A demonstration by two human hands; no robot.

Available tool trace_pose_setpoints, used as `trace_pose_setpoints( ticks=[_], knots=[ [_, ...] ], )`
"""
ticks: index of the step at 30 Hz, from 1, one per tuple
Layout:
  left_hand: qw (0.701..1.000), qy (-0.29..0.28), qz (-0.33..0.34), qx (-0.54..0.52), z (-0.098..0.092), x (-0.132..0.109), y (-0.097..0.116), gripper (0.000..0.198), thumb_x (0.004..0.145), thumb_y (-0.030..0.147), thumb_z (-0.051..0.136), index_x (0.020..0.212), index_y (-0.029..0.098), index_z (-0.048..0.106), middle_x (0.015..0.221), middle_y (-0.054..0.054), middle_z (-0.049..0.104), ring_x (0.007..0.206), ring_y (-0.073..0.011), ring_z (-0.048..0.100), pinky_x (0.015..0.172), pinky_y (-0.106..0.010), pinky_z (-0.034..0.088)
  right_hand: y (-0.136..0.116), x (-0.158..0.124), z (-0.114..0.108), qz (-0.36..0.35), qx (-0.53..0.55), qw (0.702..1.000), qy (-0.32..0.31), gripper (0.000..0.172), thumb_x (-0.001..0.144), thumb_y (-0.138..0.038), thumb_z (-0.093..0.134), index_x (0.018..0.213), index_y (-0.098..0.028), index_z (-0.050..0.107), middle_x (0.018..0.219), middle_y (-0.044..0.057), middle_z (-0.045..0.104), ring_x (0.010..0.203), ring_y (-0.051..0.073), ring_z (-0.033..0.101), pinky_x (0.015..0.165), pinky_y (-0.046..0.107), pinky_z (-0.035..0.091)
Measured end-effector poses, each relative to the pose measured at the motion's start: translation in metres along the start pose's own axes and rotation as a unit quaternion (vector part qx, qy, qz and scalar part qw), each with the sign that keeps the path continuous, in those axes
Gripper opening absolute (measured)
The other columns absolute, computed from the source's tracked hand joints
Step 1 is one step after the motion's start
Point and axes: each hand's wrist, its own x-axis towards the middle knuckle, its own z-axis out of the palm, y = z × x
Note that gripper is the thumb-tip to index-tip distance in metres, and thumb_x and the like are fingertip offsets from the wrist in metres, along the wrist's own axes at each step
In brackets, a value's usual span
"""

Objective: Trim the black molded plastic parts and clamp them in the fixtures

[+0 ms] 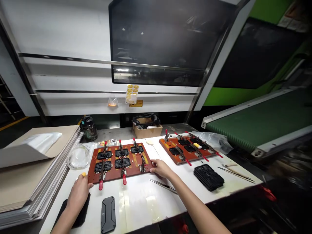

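A reddish-brown fixture board [113,175] lies on the white work surface, fitted with several red-handled toggle clamps. Black ribbed plates [122,162] sit in most of its places, while the front right place holds none. My left hand [78,193] grips the board's front left corner; a yellow cover shows on one fingertip. At the right edge, my right hand [161,168] is closed on the board, thumb at the near side, with some fingers hidden. A dark phone-sized cover [108,214] lies in front, and a black piece [83,216] is partly under my left forearm.
A second clamp board [175,158] stands to the right, a yellow-and-white item [197,146] on it. Nearby are stacked black ribbed plates [209,177], tweezers [163,186] and thin tools [236,174]. Cardboard sheets [41,182] pile up left; a carton [147,131] stands behind.
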Motion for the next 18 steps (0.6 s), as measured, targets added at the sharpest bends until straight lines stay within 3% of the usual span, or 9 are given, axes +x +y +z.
trace_pose_setpoints(
  ticks=[7, 12, 15, 18],
  knots=[
    [1.0, 0.0, -0.003, 0.01, -0.002, 0.006, 0.001, 0.029, 0.092, 0.027, 0.042, 0.101, 0.01, 0.064, 0.098, -0.015, 0.061, 0.09, -0.0301, 0.065, 0.081, -0.035, 0.046, -0.008, -0.002, 0.001, 0.013, -0.002, 1.0, 0.007, 0.043, 0.074, -0.024, 0.074, 0.117, -0.022, 0.07, 0.102, 0.005, 0.074, 0.092, 0.025, 0.065, 0.077, 0.028, 0.043],
    [1.0, 0.004, -0.008, 0.013, -0.002, 0.006, 0.001, 0.037, 0.092, 0.03, 0.04, 0.11, 0.007, 0.064, 0.1, -0.018, 0.062, 0.094, -0.0339, 0.065, 0.081, -0.038, 0.047, -0.02, -0.012, -0.004, 0.029, 0.019, 0.999, 0.004, 0.044, 0.074, -0.026, 0.076, 0.117, -0.022, 0.07, 0.095, 0.003, 0.074, 0.087, 0.022, 0.065, 0.076, 0.027, 0.044],
    [1.0, -0.002, -0.004, 0.015, -0.005, 0.001, -0.002, 0.042, 0.092, 0.03, 0.037, 0.116, 0.006, 0.061, 0.104, -0.021, 0.064, 0.098, -0.0363, 0.065, 0.082, -0.04, 0.048, -0.029, -0.019, -0.017, 0.039, 0.051, 0.998, 0.02, 0.042, 0.074, -0.028, 0.078, 0.114, -0.017, 0.071, 0.093, 0.006, 0.074, 0.085, 0.022, 0.065, 0.077, 0.028, 0.045],
    [0.999, 0.05, -0.003, -0.005, -0.011, -0.021, -0.002, 0.046, 0.094, 0.033, 0.034, 0.127, 0.009, 0.055, 0.119, -0.021, 0.064, 0.107, -0.0362, 0.063, 0.086, -0.042, 0.048, -0.04, -0.039, -0.036, 0.029, 0.091, 0.994, 0.056, 0.031, 0.09, -0.038, 0.062, 0.103, -0.012, 0.072, 0.095, 0.01, 0.072, 0.089, 0.021, 0.064, 0.08, 0.029, 0.047]
  ],
)
